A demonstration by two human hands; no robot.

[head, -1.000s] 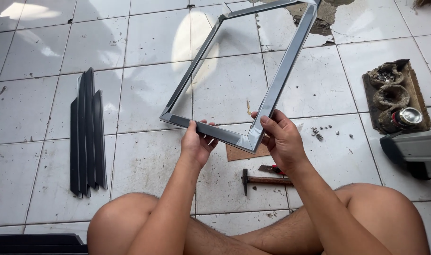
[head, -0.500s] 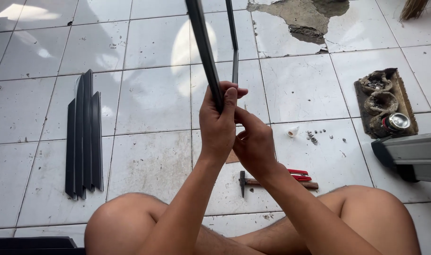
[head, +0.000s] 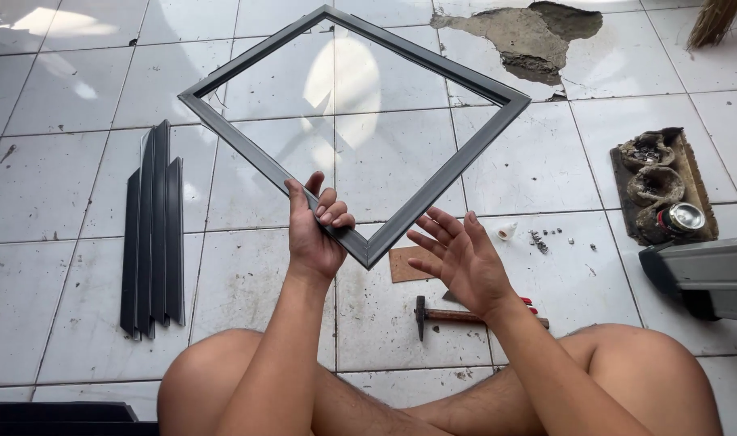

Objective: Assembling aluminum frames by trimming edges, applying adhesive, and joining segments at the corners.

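A grey metal frame with a glass pane (head: 247, 153) is held up over the tiled floor, turned like a diamond with one corner pointing at me. My left hand (head: 314, 228) grips its lower left edge near that corner. To the right of the corner hovers my right hand (head: 463, 260), palm up and fingers spread, not touching the frame. Beneath the hands a hammer (head: 449, 315) and a small brown board (head: 409, 265) lie on the tiles.
Several dark grey profile strips (head: 153, 230) lie side by side at the left. A tray of small cups with hardware (head: 661, 187) and a grey box (head: 703, 277) sit at the right. Small screws (head: 546, 238) are scattered nearby. A broken patch (head: 538, 40) marks the far floor.
The frame has turned from edge-on to face-on, with a corner toward me. My right hand has let go of it and opened; my left hand still holds it.
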